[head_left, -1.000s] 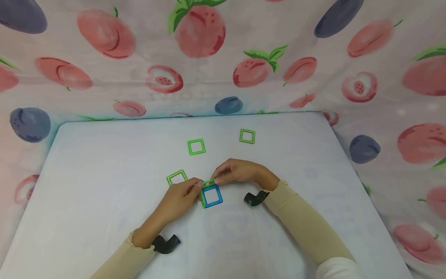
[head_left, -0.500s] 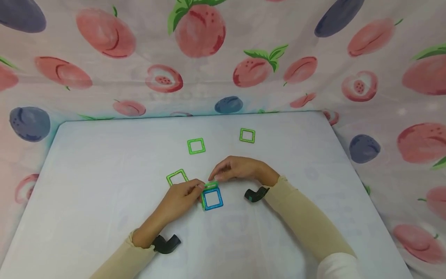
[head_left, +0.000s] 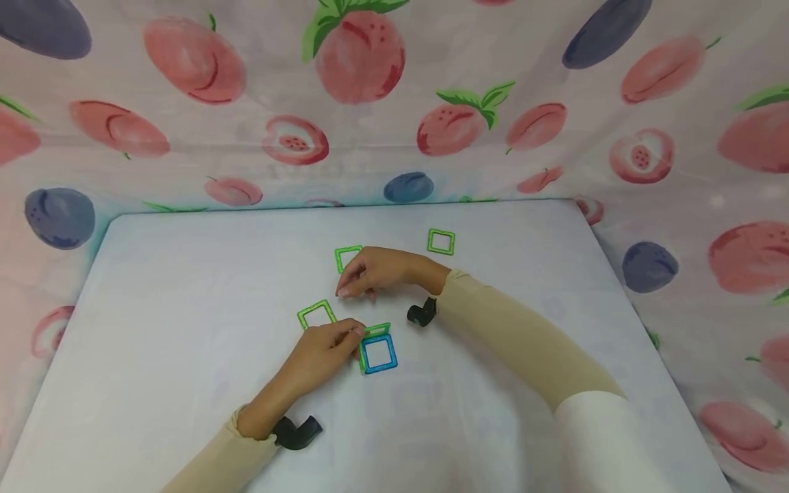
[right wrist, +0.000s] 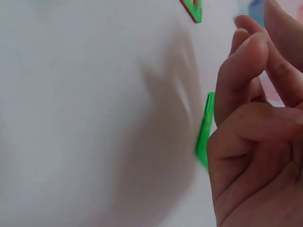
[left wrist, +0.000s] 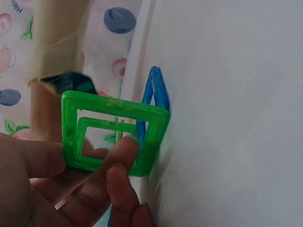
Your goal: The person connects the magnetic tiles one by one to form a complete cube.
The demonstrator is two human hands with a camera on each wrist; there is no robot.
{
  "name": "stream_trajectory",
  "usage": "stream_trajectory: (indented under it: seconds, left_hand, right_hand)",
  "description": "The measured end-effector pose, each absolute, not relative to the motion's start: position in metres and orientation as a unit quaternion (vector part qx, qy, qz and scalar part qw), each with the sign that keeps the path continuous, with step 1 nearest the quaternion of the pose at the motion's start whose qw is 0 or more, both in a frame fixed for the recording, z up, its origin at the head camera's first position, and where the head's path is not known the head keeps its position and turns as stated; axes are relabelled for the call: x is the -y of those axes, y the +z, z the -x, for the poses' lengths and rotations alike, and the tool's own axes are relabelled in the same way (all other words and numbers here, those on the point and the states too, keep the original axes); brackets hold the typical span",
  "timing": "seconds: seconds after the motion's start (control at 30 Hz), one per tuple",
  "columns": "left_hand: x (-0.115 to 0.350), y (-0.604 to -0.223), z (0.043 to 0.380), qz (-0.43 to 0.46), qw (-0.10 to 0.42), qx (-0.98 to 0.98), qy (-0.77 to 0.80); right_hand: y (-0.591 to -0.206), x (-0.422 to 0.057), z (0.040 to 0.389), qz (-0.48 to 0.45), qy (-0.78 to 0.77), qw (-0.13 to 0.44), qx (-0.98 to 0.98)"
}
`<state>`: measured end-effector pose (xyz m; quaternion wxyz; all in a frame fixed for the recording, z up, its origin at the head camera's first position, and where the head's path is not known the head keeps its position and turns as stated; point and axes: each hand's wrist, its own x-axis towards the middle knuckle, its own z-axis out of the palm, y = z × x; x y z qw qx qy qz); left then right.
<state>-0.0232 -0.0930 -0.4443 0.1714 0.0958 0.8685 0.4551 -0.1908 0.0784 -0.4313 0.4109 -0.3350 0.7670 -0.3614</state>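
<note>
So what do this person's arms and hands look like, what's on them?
The left hand and right hand are bare. Tan sleeves cover both forearms, with a white sleeve farther up the right arm. At each cuff sits a curved black piece.

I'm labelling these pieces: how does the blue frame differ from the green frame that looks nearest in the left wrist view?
Colour: the blue frame is blue, the green frame bright green.
Pose: the blue frame lies flat on the table; the green frame stands up from it.
Hold: the left hand grips the green frame, while no hand grips the blue frame.
Both are open, four-sided frames.
</note>
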Motion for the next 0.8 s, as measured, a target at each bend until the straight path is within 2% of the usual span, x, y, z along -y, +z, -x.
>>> stream_trajectory:
  seconds: [0.33, 0.6, 0.8]
  left_hand:
    - [0.094, -0.445, 0.024, -0.1, 0.164, -0.868, 0.457]
    - [0.093, -0.444, 0.023, -0.101, 0.162, -0.869, 0.456]
    - [0.093, -0.444, 0.022, -0.1, 0.159, -0.869, 0.457]
  right_hand:
    - [-0.427, -0.025, 0.191, 0.378, -0.236, 0.39, -0.806]
    - [-0.43, -0.009, 0.185, 0.372, -0.194, 0.368, -0.83]
    - [-0.43, -0.004, 0.184, 0.404, -0.135, 0.332, -0.842]
